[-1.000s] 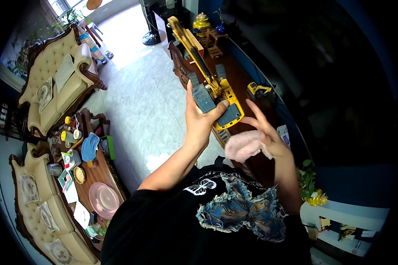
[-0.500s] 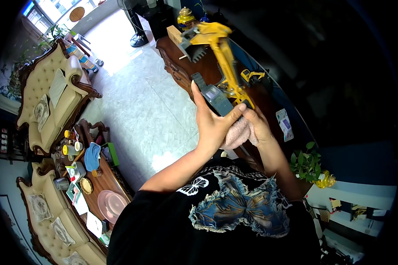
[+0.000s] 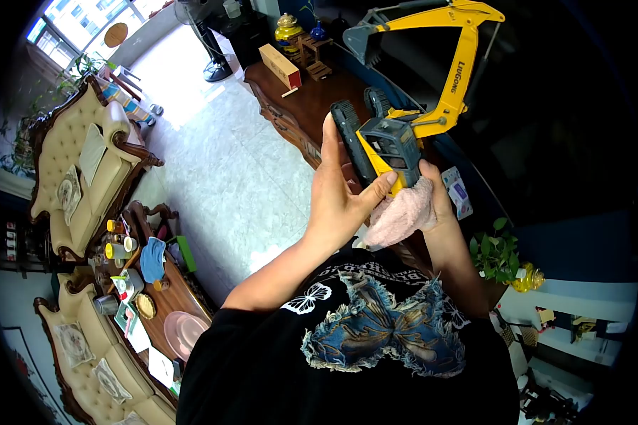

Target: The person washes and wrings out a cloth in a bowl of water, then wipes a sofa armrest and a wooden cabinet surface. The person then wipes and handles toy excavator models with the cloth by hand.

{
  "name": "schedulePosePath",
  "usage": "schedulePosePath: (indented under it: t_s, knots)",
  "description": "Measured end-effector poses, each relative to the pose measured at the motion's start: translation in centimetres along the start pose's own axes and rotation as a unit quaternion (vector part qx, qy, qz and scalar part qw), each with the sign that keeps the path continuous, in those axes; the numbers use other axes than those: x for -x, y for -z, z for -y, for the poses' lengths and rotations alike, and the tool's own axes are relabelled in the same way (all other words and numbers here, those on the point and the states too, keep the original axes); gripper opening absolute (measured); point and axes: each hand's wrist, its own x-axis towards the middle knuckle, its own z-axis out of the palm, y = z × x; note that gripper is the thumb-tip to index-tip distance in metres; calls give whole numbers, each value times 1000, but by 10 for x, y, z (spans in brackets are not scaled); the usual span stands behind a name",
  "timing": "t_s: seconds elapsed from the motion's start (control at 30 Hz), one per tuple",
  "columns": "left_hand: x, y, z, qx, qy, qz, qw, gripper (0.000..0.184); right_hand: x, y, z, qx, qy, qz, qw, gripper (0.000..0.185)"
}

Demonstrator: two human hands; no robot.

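A yellow and grey toy excavator (image 3: 397, 147) is held in front of my chest, its yellow arm stretching to the upper right and its bucket at the top. My left hand (image 3: 340, 195) grips the excavator's track and body, with the thumb on the yellow side. My right hand (image 3: 438, 202) has a pink cloth (image 3: 403, 214) in its grasp and presses it against the rear of the excavator. Some of the right fingers are hidden behind the cloth.
Beyond the hands stands a brown wooden cabinet (image 3: 298, 113) bearing a long box (image 3: 280, 66) and a yellow jar (image 3: 288, 30). A leafy plant (image 3: 496, 253) is at the right. At the left are sofas (image 3: 85, 184) and a cluttered coffee table (image 3: 181, 287).
The excavator has turned, and its arm has swung from upper left to upper right. My right hand has brought the pink cloth onto the excavator's rear.
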Motion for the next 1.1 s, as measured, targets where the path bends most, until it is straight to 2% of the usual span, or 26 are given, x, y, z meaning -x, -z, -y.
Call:
schedulePosePath:
  t_s: [0.17, 0.23, 0.27, 0.37, 0.47, 0.57, 0.63, 0.67, 0.77, 0.93, 1.0, 1.03, 1.1]
  knots:
    - [-2, -2, 2, -20, 6, 12, 1000, 98, 8, -5, 13, -1, -6, -22, 1000, 58]
    - [-5, -2, 17, -61, -72, 7, 996, 95, 9, 0, 16, -17, -33, -10, 999, 57]
    - [-4, -2, 12, -60, -70, 9, 996, 95, 8, 2, 17, -18, -32, -12, 999, 57]
    - [-5, -2, -5, -28, 34, 9, 999, 94, 7, 9, 15, -51, -50, 30, 997, 55]
    - [-6, -1, -8, -16, 47, 12, 999, 90, 6, 12, 14, -77, -56, 45, 994, 55]
    - [-8, 7, -12, 52, 70, 28, 996, 84, 6, 0, 10, -95, -38, 48, 994, 55]
    - [-12, 18, -21, 174, 239, 83, 952, 77, 9, -25, 11, -116, -64, -57, 990, 57]
    - [-13, 19, -25, 172, 250, 87, 949, 75, 10, -30, 11, -123, -72, -92, 985, 59]
    - [-19, 32, -29, 135, 249, 141, 949, 74, 8, -19, 3, -193, -87, -107, 972, 61]
    - [-25, 43, -22, 45, 221, 175, 958, 67, 5, 7, -9, -186, -104, 12, 977, 61]
    - [-25, 44, -9, 54, 98, 192, 975, 58, 7, 9, -10, -177, -107, 25, 978, 58]
    - [-23, 47, -9, 54, 100, 192, 975, 58, 6, 9, -10, -171, -110, 27, 979, 57]
    - [-21, 51, -27, -73, 161, 158, 972, 43, 6, 10, -9, -151, -110, 30, 982, 55]
